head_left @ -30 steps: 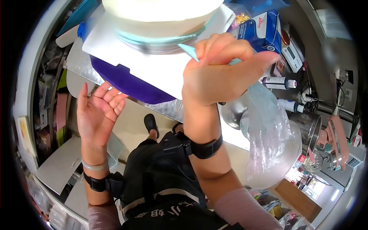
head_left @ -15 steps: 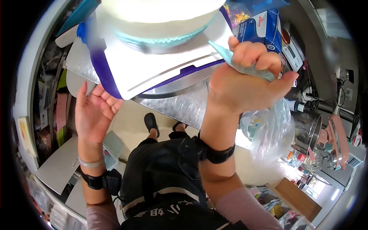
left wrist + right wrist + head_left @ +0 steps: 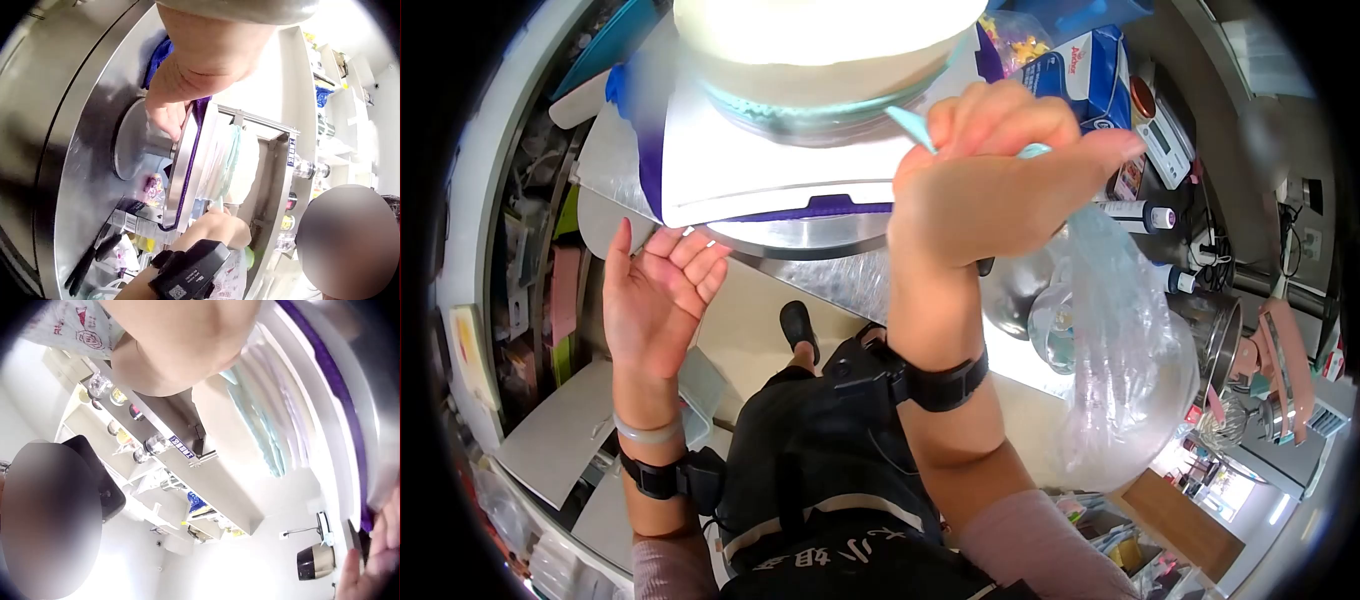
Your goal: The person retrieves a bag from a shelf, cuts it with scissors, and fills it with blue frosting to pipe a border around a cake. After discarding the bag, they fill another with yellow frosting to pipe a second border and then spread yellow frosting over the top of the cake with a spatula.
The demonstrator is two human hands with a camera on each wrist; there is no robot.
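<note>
A cream-coloured round cake (image 3: 830, 45) with mint-green icing piped round its lower side stands on a white board (image 3: 720, 180). Beneath the board lie a purple mat (image 3: 650, 165) and a metal turntable (image 3: 800, 240). My right hand (image 3: 1000, 190) grips a piping bag (image 3: 1115, 330), its mint-green tip close to the cake's lower edge and its clear plastic end hanging down past the wrist. Palm up, my left hand (image 3: 662, 305) has its relaxed fingers at the turntable's near left edge; in the left wrist view those fingers (image 3: 165, 119) reach to the turntable's underside.
A blue Anchor carton (image 3: 1080, 80), a scale (image 3: 1165, 145) and small bottles (image 3: 1135, 215) stand to the right. Further right are a steel mixing bowl (image 3: 1210, 335) and a pink mixer (image 3: 1270, 350). Crowded shelves (image 3: 525, 260) line the left side.
The board and purple mat have turned with the cake. My right hand swung out to the right with the piping bag, then came back left to the cake. My left hand stayed near the edge.
</note>
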